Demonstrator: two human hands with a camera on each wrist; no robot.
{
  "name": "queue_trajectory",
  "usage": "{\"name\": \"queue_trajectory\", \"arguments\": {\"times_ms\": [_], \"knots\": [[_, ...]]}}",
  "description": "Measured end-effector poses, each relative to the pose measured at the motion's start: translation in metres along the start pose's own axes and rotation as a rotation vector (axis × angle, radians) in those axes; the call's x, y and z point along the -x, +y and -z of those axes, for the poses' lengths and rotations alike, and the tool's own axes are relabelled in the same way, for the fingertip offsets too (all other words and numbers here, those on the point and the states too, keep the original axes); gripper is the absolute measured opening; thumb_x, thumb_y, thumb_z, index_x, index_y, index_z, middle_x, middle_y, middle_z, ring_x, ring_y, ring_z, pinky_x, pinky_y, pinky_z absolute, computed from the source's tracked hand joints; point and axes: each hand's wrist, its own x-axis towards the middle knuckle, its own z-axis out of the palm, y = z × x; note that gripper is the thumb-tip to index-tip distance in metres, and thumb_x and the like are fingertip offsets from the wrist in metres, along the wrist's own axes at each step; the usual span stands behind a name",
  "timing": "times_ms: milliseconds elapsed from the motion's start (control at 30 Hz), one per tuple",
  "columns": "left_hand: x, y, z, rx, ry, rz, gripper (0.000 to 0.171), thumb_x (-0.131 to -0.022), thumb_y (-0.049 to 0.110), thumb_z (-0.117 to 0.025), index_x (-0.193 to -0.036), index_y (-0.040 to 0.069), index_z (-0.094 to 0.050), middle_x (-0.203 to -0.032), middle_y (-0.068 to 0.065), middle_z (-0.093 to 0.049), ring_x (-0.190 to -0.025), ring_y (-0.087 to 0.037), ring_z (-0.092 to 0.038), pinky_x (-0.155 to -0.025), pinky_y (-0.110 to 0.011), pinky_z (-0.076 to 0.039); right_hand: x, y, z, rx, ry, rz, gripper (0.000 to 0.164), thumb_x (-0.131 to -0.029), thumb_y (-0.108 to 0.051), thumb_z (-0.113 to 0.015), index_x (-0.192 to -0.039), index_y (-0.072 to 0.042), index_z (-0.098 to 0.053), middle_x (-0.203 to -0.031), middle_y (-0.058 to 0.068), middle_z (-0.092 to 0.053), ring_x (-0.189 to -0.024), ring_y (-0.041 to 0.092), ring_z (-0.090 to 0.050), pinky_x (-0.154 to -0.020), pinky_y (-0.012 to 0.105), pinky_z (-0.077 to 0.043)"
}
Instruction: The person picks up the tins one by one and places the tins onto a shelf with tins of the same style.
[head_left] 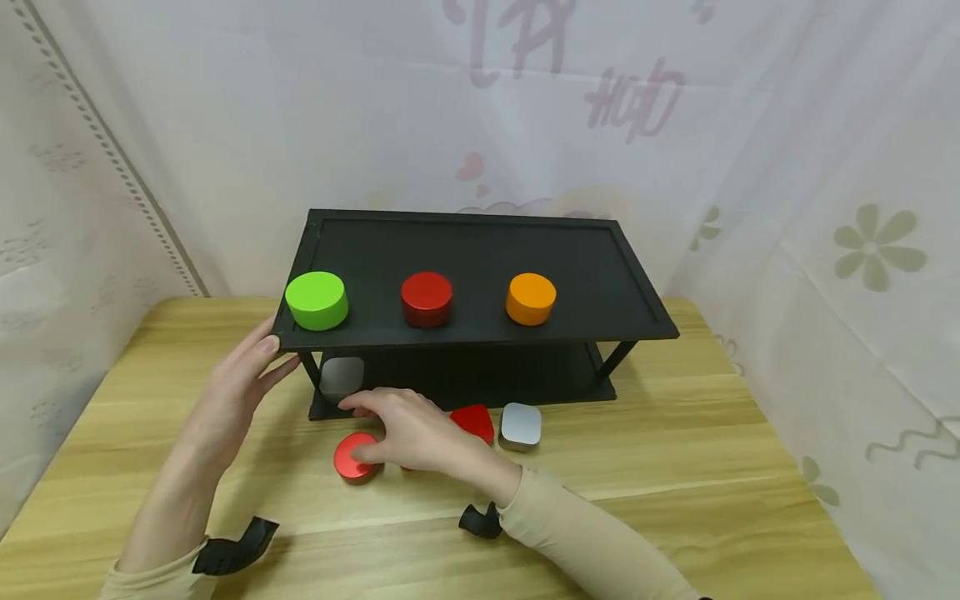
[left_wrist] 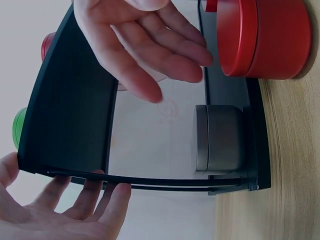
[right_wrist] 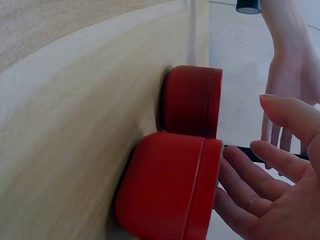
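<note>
A black two-tier shelf (head_left: 465, 250) stands on the wooden table. My left hand (head_left: 236, 392) grips its upper left corner; in the left wrist view the thumb is at the top board's edge and the fingers lie along the side. A grey rounded tin (left_wrist: 220, 140) sits on the lower tier at the left end. My right hand (head_left: 412, 429) hovers in front of that tier with loosely bent fingers and nothing held. Below its thumb is a round red tin (head_left: 351, 458). Two red tins, one nearer (right_wrist: 165, 185) and one farther (right_wrist: 190, 100), stand beside the hand in the right wrist view.
On the top board stand a green tin (head_left: 317, 302), a dark red tin (head_left: 427, 300) and an orange tin (head_left: 531, 300). Right of my right hand are a red tin (head_left: 474, 422) and a silver square tin (head_left: 521, 426). A patterned white cloth (head_left: 375, 108) hangs behind.
</note>
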Motion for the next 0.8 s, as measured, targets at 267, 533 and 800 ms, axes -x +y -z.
{"name": "queue_trajectory", "arguments": {"times_ms": [267,533,800], "knots": [[0.001,0.002,0.000,-0.013,-0.001,0.007,0.048,-0.112,0.025,-0.040,-0.159,0.017,-0.040,-0.161,0.008,-0.041,-0.143,0.004,-0.038,-0.106,-0.007,-0.048,-0.003,-0.001,-0.011,0.094,-0.038,-0.032,0.059,-0.090,-0.031,-0.079,-0.144,-0.026,-0.059,-0.132,-0.009,-0.067,-0.108,0.002,-0.059,-0.086,0.012,-0.051],[0.002,0.001,0.001,0.001,-0.004,-0.011,0.048,-0.112,0.023,-0.039,-0.159,0.015,-0.040,-0.160,0.008,-0.042,-0.143,0.003,-0.040,-0.107,-0.008,-0.048,-0.004,-0.002,-0.018,0.162,-0.069,-0.056,0.062,-0.088,-0.039,-0.081,-0.145,-0.030,-0.058,-0.133,-0.012,-0.066,-0.108,0.002,-0.058,-0.088,0.013,-0.051],[0.001,-0.001,0.001,0.003,0.004,-0.003,0.047,-0.112,0.022,-0.040,-0.159,0.016,-0.041,-0.160,0.007,-0.041,-0.142,0.003,-0.040,-0.105,-0.008,-0.049,-0.004,-0.001,-0.022,0.187,-0.080,-0.037,0.061,-0.085,-0.038,-0.084,-0.142,-0.028,-0.062,-0.125,-0.012,-0.068,-0.099,0.000,-0.057,-0.077,0.009,-0.048]]}}
